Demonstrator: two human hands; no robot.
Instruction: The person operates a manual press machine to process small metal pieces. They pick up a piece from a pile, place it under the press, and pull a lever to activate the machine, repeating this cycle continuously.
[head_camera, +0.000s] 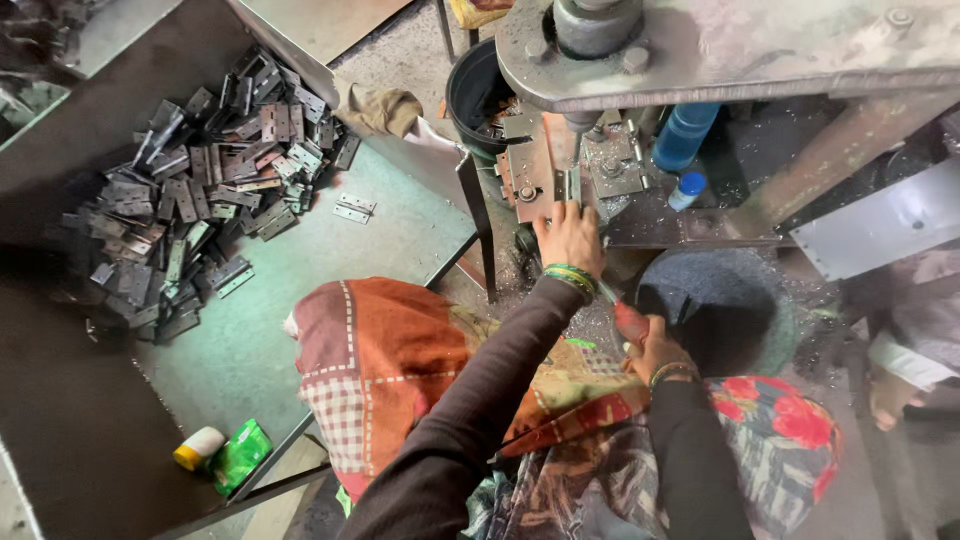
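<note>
— Where the press head comes down, we see a small grey hinge plate (567, 184) standing on the machine's jig (530, 165), narrow and dull metal, with rust-coloured plates around it.

— And our left hand (571, 238)?

— Its fingertips touch the near edge of that hinge plate; we cannot tell whether the grip is pinched on it or only pressing. Our right hand (655, 347), nearer and to the right, is wrapped around a red handle (630, 322).

— What about the surroundings?

— On the left, a green bench (400, 230) carries a heap of hinges (200, 180), with one lone hinge (354, 208) lying apart to the right of the heap. A yellow-capped bottle (199, 447) and a green packet (240, 455) lie at its near edge. Far of the hand sit a black bucket (470, 90) and a blue bottle (682, 135); metal shavings litter the machine bed.
</note>
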